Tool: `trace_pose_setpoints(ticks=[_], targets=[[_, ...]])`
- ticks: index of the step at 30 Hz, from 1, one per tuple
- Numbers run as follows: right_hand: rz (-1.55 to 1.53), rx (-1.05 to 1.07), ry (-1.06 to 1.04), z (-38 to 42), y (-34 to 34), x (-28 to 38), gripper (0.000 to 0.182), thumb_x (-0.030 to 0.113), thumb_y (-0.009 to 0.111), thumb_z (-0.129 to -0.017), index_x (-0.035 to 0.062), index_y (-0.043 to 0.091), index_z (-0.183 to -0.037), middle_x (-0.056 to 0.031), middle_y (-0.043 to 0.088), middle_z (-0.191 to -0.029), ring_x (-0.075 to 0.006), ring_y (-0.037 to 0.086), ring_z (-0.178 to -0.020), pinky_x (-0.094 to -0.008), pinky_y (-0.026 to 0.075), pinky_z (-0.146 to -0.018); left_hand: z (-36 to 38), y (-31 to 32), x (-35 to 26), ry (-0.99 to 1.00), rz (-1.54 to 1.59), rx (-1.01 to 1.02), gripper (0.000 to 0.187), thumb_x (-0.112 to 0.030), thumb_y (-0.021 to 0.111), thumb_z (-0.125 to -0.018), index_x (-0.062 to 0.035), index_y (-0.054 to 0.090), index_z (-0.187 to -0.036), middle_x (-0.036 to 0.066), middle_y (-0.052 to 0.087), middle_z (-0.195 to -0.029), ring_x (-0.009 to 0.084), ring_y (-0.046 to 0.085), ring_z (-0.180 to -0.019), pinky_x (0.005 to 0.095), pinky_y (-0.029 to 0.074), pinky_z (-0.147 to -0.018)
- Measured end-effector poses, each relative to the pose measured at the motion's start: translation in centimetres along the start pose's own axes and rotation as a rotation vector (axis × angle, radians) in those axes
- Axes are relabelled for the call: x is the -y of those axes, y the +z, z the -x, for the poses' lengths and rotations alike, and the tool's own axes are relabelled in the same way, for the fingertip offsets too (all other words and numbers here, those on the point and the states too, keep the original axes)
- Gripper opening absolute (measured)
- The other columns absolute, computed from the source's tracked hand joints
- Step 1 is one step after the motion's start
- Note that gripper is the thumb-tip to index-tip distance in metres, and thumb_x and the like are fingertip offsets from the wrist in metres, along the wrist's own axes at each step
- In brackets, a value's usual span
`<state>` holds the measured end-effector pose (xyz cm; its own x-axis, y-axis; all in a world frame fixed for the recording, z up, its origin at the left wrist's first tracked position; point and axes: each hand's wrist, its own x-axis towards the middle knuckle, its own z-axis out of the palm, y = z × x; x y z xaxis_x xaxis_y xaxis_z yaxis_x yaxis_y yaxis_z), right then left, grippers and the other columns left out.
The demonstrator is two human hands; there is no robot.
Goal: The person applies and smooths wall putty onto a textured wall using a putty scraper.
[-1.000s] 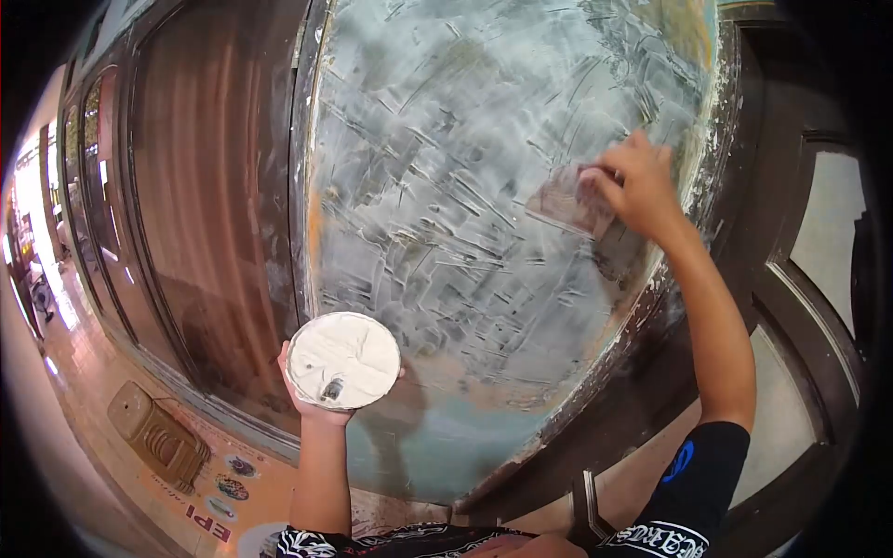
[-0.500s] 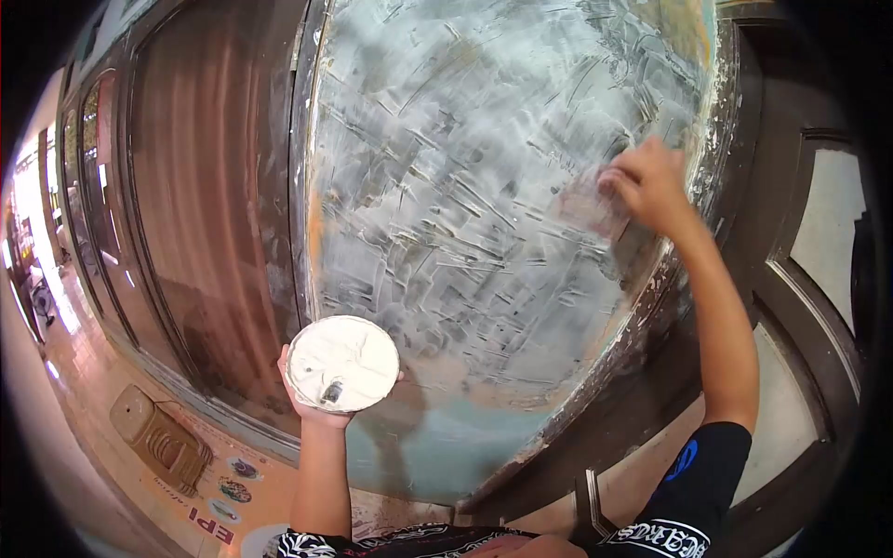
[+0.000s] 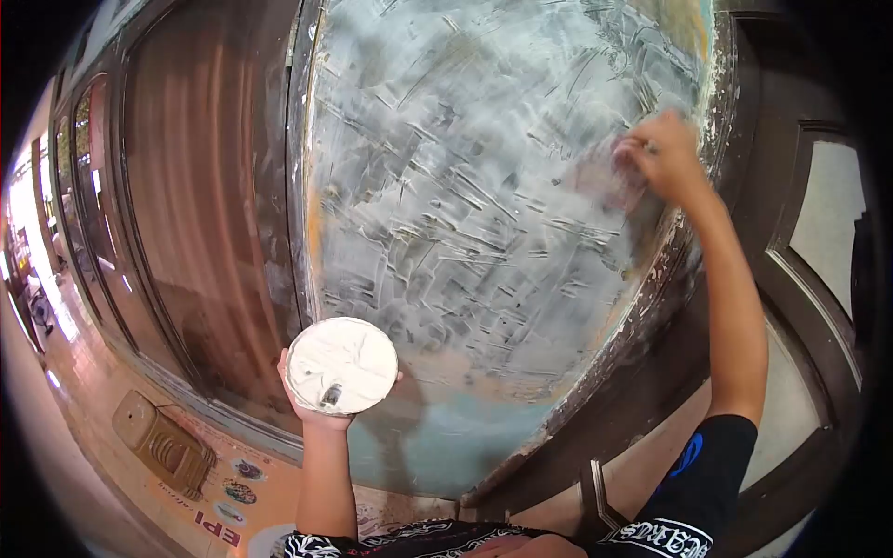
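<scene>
My left hand [image 3: 319, 416] is wrapped around a round tub of white putty [image 3: 342, 365], holding it from below and behind with its open top towards me. A small dark mark shows in the putty near the lower rim. Up at the right side of the wall panel, my right hand [image 3: 668, 158] grips a flat, reddish putty scraper [image 3: 606, 177], smeared by motion. Its blade lies at the panel surface; whether it touches cannot be made out. Rough grey-white streaks and ridges cover the wall panel [image 3: 446, 251], with bare bluish paint along the bottom.
To the left is a dark-framed window [image 3: 195, 186] with a brown curtain behind it. A brown plastic stool [image 3: 163, 445] lies on the floor beside a printed banner [image 3: 237, 498]. Dark wooden door framing [image 3: 791, 251] with pale panels stands at the right.
My right hand and the scraper have moved slightly up and to the right along the panel. My left hand holds the tub in nearly the same place.
</scene>
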<state>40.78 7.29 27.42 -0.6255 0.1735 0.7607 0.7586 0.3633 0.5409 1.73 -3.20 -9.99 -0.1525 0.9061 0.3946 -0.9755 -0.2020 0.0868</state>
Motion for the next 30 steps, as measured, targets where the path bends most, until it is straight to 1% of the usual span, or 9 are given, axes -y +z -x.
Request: trace_pose_setpoints(ticks=[4,6,8,10,11,13,14,16,30], targets=[[-0.396,-0.262,0.409,-1.7,-2.8,-6.1,0.031,0.032,0.067,-0.096,0.0009,0.071,-0.092,0.0001,0.063,-0.073,-0.0089,0.050,-0.063,-0.0260,0.043,-0.063,0.1,-0.3,0.2,-0.006,-0.031,-0.026,0.076,-0.065,0.043,-0.090,-0.0085,0.050,-0.141,0.017,0.048,-0.146,0.0464,0.046,-0.129,0.0756,0.035,-0.100],[-0.597,-0.338,0.486,-1.3,-2.3,-5.9,0.032,0.032,0.062,-0.100,0.0006,0.068,-0.096,0.0034,0.060,-0.074,-0.0076,0.047,-0.065,-0.0264,0.041,-0.063,0.5,0.6,0.9,-0.074,-0.007,0.035,0.076,-0.064,0.042,-0.091,-0.0086,0.050,-0.141,0.017,0.048,-0.146,0.0460,0.047,-0.129,0.0754,0.035,-0.100],[-0.901,-0.308,0.506,0.0,-0.4,-0.6,0.030,0.030,0.056,-0.103,0.0016,0.065,-0.102,0.0032,0.062,-0.081,-0.0061,0.049,-0.071,-0.0251,0.042,-0.065,0.6,-0.7,1.4,-0.065,-0.020,-0.082,0.075,-0.064,0.042,-0.090,-0.0074,0.051,-0.140,0.016,0.051,-0.144,0.0426,0.051,-0.126,0.0632,0.041,-0.104],[-0.882,-0.130,0.472,3.5,1.6,7.7,0.026,0.024,0.050,-0.105,0.0029,0.063,-0.110,-0.0007,0.065,-0.096,-0.0079,0.056,-0.085,-0.0250,0.046,-0.078,1.1,-1.1,2.4,-0.075,0.038,-0.108,0.074,-0.062,0.041,-0.091,-0.0073,0.052,-0.139,0.017,0.053,-0.141,0.0417,0.052,-0.126,0.0592,0.042,-0.105],[-1.321,0.051,0.598,6.1,3.0,11.5,0.027,0.023,0.050,-0.105,0.0011,0.062,-0.114,-0.0037,0.067,-0.102,-0.0125,0.060,-0.091,-0.0301,0.048,-0.085,1.4,-0.7,2.9,-0.076,0.036,-0.119,0.074,-0.062,0.041,-0.091,-0.0073,0.052,-0.139,0.017,0.053,-0.141,0.0417,0.052,-0.126,0.0592,0.042,-0.105],[-1.603,0.134,0.634,9.8,4.5,20.7,0.028,0.017,0.048,-0.105,0.0000,0.053,-0.128,-0.0034,0.065,-0.106,-0.0095,0.060,-0.096,-0.0281,0.049,-0.087,2.1,0.2,3.8,-0.172,0.017,-0.094,0.072,-0.061,0.041,-0.093,-0.0073,0.053,-0.138,0.017,0.055,-0.139,0.0441,0.054,-0.122,0.0686,0.042,-0.100],[-1.880,0.414,0.629,11.3,6.7,22.5,0.031,0.013,0.048,-0.105,0.0003,0.049,-0.133,-0.0018,0.065,-0.105,-0.0068,0.060,-0.096,-0.0248,0.049,-0.086,2.4,0.1,4.0,-0.162,0.029,-0.097,0.070,-0.059,0.040,-0.094,-0.0052,0.054,-0.137,0.016,0.058,-0.136,0.0401,0.057,-0.120,0.0566,0.045,-0.103],[-1.952,0.413,0.664,12.7,8.4,26.5,0.030,0.013,0.049,-0.105,-0.0001,0.051,-0.132,-0.0020,0.066,-0.103,-0.0068,0.061,-0.094,-0.0241,0.050,-0.082,2.8,-0.5,4.0,-0.218,0.152,0.032,0.071,-0.057,0.037,-0.095,-0.0033,0.054,-0.138,0.018,0.056,-0.139,0.0392,0.055,-0.124,0.0546,0.042,-0.107],[-1.996,0.550,0.939,12.7,18.4,38.8,0.025,0.014,0.052,-0.101,-0.0032,0.064,-0.115,-0.0034,0.068,-0.091,-0.0084,0.062,-0.077,-0.0253,0.050,-0.070,7.9,-2.0,0.8,-0.230,0.064,-0.088,0.065,-0.052,0.040,-0.095,-0.0032,0.056,-0.136,0.017,0.062,-0.132,0.0359,0.060,-0.118,0.0502,0.045,-0.105]])
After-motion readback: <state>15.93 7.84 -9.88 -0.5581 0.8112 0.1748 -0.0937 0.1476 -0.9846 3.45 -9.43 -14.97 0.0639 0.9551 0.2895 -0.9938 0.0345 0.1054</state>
